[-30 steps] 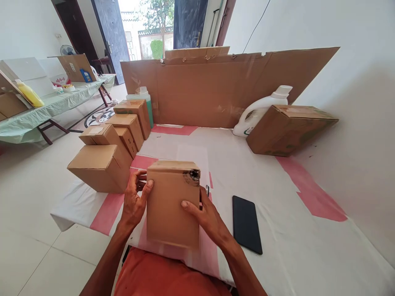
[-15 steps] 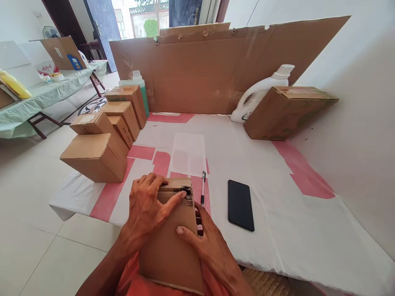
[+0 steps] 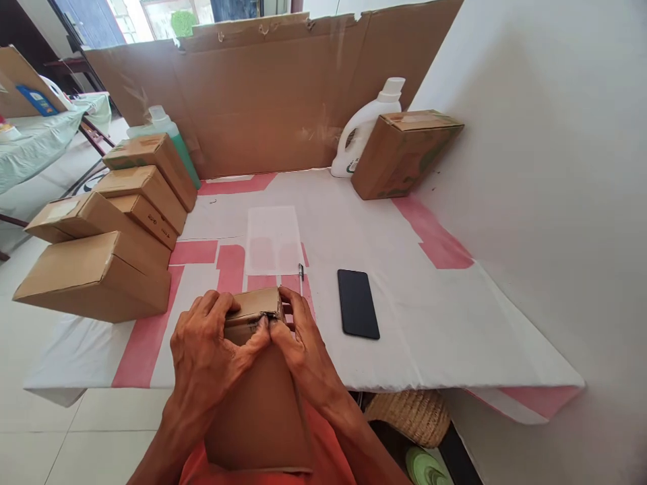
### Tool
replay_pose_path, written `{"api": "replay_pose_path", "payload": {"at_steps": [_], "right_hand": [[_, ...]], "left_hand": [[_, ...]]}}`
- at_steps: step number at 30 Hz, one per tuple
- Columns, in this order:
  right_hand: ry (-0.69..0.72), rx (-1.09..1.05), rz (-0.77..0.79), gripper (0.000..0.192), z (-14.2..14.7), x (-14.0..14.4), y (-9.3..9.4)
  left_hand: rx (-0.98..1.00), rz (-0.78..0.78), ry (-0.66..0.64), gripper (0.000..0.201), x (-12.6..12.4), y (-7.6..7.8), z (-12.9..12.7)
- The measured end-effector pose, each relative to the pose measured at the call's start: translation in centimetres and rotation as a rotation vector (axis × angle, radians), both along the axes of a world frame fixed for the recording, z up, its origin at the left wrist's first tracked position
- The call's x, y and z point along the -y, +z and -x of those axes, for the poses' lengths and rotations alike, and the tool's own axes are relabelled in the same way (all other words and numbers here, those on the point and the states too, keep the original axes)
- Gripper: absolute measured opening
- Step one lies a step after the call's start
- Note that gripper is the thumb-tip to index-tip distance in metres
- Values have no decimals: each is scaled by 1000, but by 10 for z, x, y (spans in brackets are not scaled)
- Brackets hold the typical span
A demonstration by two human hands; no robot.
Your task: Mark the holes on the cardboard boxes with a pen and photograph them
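The left hand (image 3: 209,343) and the right hand (image 3: 308,353) both grasp a brown cardboard box (image 3: 257,417), their thumbs almost meeting on a rough, blackened patch (image 3: 267,315) at its upper corner. The left fingers curl over the top edge; the right ones wrap around the right side. The box, flat-faced and matte, tilts over the person's orange-red clothing (image 3: 328,444) at the table's near edge.

Just beyond the right hand lies a slim pen (image 3: 301,272), partly hidden, and near it a smooth black slab (image 3: 358,304) with rounded corners. A translucent rectangular patch (image 3: 273,236) shows on the creased white cloth (image 3: 419,323), which carries blocky pink shapes.

To the left, several plain cartons (image 3: 91,279) stand bunched together, with a clear plastic bottle of green liquid (image 3: 185,158) behind them. On the far right, a glossy white jug (image 3: 364,128) with a looped handle stands beside a tilted carton (image 3: 404,158). A broad, torn-edged cardboard panel (image 3: 263,101) rises behind. Below the table sits a coarsely woven straw item (image 3: 414,416).
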State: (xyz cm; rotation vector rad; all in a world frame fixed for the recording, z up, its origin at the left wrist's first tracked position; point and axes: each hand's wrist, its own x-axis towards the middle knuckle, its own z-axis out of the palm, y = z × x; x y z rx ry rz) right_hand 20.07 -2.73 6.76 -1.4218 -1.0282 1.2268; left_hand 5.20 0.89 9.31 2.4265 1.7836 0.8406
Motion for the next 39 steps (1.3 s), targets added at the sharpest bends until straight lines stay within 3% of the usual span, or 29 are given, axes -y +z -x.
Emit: {"api": "replay_pose_path", "payload": {"at_steps": [3,6,9,12,16,19,22,25,27,30,39], "right_hand": [[21,3,-10,49,-5,-2,-1],[88,-18,-34,52,-26,-9,-15],[19,341,70,52,-52,-20,-40],[-91,692,255,36,-64,-34,-66],[-143,685,279,28,-62,-48,-90],[-161,573,205,28,-62,-51,-96],[-198,395,101,34,-67,-46,-86],[-291,205,-54,38,-66,-34,-59],[-331,18,-210,31,-59,-24,-38],[-252,-169,-382,17,-43,-8,-15],[-169,122,-472,10,-26,1,-11]], "left_hand": [[32,60,-7,24,-3,1,6],[59,148,-92,29,-8,2,16],[43,165,-171,31,-12,1,22],[-2,137,-190,29,-14,-3,22],[-50,99,-219,35,-13,-9,19],[-69,68,-236,47,-13,-12,20],[-76,63,-261,52,-14,-13,21],[-80,66,-269,49,-14,-14,19],[-89,60,-259,49,-14,-14,17],[-94,54,-251,49,-12,-14,15],[-47,43,-260,47,-10,-15,15]]}}
